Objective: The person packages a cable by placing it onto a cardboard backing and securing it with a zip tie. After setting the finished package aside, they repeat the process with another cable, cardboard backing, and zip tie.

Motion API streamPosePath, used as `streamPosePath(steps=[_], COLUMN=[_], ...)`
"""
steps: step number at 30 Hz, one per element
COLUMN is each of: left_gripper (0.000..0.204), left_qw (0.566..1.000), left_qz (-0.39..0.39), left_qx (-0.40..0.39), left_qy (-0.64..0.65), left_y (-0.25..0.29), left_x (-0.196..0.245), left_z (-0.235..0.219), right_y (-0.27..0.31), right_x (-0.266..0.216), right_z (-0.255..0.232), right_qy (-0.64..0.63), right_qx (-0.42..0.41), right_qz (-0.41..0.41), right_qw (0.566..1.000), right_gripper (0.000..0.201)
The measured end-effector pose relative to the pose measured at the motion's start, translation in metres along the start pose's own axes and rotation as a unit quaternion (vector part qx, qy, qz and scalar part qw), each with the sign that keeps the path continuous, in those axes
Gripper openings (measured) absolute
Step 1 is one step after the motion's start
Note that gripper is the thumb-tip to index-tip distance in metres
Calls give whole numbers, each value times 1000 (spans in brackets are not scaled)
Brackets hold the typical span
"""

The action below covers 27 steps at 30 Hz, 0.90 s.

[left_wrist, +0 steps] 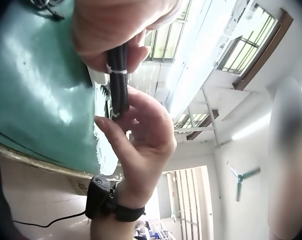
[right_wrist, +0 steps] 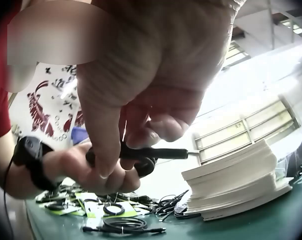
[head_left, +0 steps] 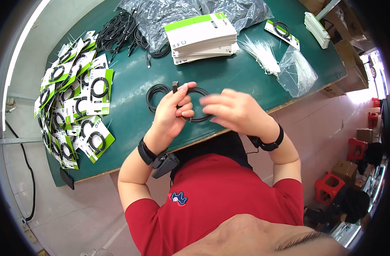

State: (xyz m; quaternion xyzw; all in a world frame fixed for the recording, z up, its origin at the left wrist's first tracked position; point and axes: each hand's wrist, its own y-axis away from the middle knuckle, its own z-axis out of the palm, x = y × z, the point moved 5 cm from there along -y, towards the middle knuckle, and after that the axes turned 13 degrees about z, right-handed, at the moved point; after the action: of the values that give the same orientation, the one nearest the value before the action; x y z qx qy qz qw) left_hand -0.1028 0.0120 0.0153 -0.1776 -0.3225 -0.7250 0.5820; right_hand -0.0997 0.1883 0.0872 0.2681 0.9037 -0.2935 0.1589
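A coiled black cable (head_left: 199, 117), bound with a small white tie (left_wrist: 116, 70), is held in my left hand (head_left: 171, 113). One of its dark connectors (head_left: 175, 87) sticks up by the left thumb and fingers. My right hand (head_left: 240, 110) is at the coil's right side, its fingers blurred in the head view. In the left wrist view, the right thumb and fingers stand apart around the coil's end. A second black cable coil (head_left: 155, 94) lies on the green table (head_left: 135, 126), just left of my left hand.
Carded cables (head_left: 100, 87) are heaped at the left. Loose black cables (head_left: 118, 32) and clear plastic bags (head_left: 152, 25) lie at the back. A stack of cards (head_left: 201, 36) stands mid-table. White cable ties (head_left: 261, 55) and a bag of ties (head_left: 297, 72) lie to the right.
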Motion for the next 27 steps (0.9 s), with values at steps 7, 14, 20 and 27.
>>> streamPosePath(steps=[7,14,20,27], left_gripper=[31,39,36,32], left_qw=[988,955,427,233], left_qz=[-138,103,536,527], left_qx=[-60,-86,-163,-161], left_qy=[-24,-264,-710,-801], left_y=[-7,-39,-91,-113], left_x=[-7,22,58,48], left_z=[16,59,76,69], right_y=[18,30,47,66], right_x=[5,20,35,52], right_z=[4,-27,-31,-35], right_qy=[-34,-47,-48,-54], right_qx=[-40,71,100,117], right_qz=[-29,-15,51,91], right_qw=[998,996,993,987], right_gripper=[28,23,25,27])
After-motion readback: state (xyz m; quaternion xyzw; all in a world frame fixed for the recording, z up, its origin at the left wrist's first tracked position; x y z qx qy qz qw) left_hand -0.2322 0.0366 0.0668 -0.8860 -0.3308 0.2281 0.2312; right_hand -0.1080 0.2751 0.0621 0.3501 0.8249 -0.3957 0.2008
